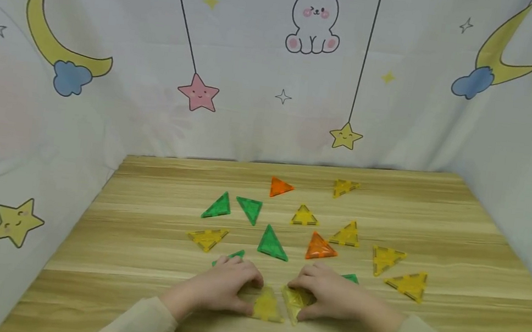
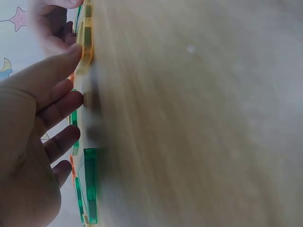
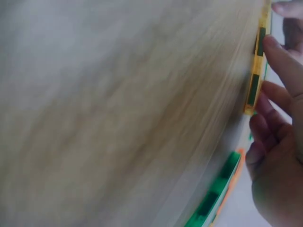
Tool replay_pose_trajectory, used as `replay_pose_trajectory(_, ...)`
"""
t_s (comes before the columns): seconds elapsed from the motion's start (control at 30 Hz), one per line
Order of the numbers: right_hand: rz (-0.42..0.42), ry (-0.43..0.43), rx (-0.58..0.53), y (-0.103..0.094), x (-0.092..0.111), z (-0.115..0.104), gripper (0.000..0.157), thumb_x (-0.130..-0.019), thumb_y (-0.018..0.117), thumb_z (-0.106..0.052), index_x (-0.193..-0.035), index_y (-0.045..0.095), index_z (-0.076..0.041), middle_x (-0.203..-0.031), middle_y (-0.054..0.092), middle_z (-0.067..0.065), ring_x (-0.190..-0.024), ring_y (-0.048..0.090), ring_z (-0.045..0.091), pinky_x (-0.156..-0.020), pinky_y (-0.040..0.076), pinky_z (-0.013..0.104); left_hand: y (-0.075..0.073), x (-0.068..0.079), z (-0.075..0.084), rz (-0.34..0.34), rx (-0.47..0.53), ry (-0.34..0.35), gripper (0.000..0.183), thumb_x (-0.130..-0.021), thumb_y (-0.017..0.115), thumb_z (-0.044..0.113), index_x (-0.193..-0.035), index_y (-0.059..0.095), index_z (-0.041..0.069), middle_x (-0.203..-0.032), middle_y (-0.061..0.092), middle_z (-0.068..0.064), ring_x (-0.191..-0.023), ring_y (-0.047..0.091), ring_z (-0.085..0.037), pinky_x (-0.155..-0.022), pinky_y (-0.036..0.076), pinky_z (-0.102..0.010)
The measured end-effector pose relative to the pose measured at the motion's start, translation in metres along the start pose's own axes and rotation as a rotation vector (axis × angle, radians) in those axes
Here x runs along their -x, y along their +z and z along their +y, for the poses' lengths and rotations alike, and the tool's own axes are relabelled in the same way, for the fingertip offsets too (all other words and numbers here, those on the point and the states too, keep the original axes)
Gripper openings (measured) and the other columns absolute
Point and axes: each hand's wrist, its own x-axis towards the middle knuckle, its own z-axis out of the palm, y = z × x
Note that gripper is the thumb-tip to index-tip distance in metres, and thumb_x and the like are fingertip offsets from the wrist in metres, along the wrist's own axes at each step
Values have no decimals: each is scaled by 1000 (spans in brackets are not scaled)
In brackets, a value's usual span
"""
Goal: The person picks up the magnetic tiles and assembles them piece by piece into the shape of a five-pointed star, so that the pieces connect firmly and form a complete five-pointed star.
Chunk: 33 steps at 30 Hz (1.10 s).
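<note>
Close to the near side of the table, my left hand (image 1: 226, 286) holds a translucent yellow triangular magnetic tile (image 1: 267, 306) by its left side, between thumb and fingers. Just right of it, my right hand (image 1: 332, 295) pinches a second yellow triangular magnetic tile (image 1: 294, 301), which looks slightly tilted. A narrow gap shows between the two tiles in the head view. The left wrist view has the thumb against a yellow tile edge (image 2: 87, 40). In the right wrist view, thumb and fingers are at the other tile's edge (image 3: 256, 71). Green tiles (image 1: 236, 255) (image 1: 351, 278) lie partly hidden behind the hands.
Beyond the hands, several loose triangular tiles lie on the wooden table (image 1: 135, 260): green (image 1: 272, 244), orange (image 1: 319, 247) and yellow (image 1: 208, 238). More yellow tiles (image 1: 408, 285) lie to the right. A white printed curtain (image 1: 258, 65) borders the table's back and sides.
</note>
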Motion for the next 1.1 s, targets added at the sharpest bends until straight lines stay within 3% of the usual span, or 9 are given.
replay_pose_trajectory(0.23,29,16,6,5,-8,-4,49,-82,70,-43,-119,60,-13,-108,54,-8,-104,48,11,-90,41,33,-3,-6,6,-5,-30,-5,29,-83,69,34,-109,62,24,-106,56,16,-101,45,-8,-85,30,-35)
replay_pose_trajectory(0.43,51,41,21,4,-13,0,52,-82,69,-44,-120,60,-10,-108,54,-5,-103,49,12,-89,42,34,1,-10,12,2,-33,28,55,-77,73,48,-123,57,21,-120,55,11,-108,44,-12,-95,30,-45)
replay_pose_trajectory(0.53,119,94,27,-2,-15,10,55,-82,70,-40,-123,58,-6,-113,55,2,-105,49,20,-90,42,39,4,-14,15,5,-57,42,71,-73,73,53,-132,51,21,-130,50,7,-113,43,-16,-96,31,-51)
replay_pose_trajectory(0.67,222,195,60,-11,-16,32,60,-81,73,-35,-126,55,1,-120,54,15,-110,47,33,-92,40,48,8,-21,19,2,-87,70,77,-72,73,56,-136,46,22,-134,47,6,-116,42,-17,-95,33,-47)
replay_pose_trajectory(0.77,251,253,102,-16,-16,47,63,-80,74,-35,-128,53,2,-122,52,19,-110,47,36,-89,41,48,9,-24,21,-5,-98,80,75,-73,73,54,-135,47,22,-133,47,8,-114,42,-15,-93,33,-43)
replay_pose_trajectory(0.9,243,295,132,-19,-17,57,64,-80,75,-34,-129,53,1,-122,50,18,-109,47,35,-87,44,47,7,-25,22,-20,-97,60,71,-74,74,52,-134,49,23,-132,48,10,-111,42,-13,-92,33,-40)
replay_pose_trajectory(1.1,199,290,130,-23,-22,61,61,-80,74,-34,-128,54,-2,-120,53,17,-110,47,35,-87,43,46,6,-25,19,-25,-86,56,69,-74,74,51,-133,49,24,-131,48,11,-111,42,-13,-92,33,-42)
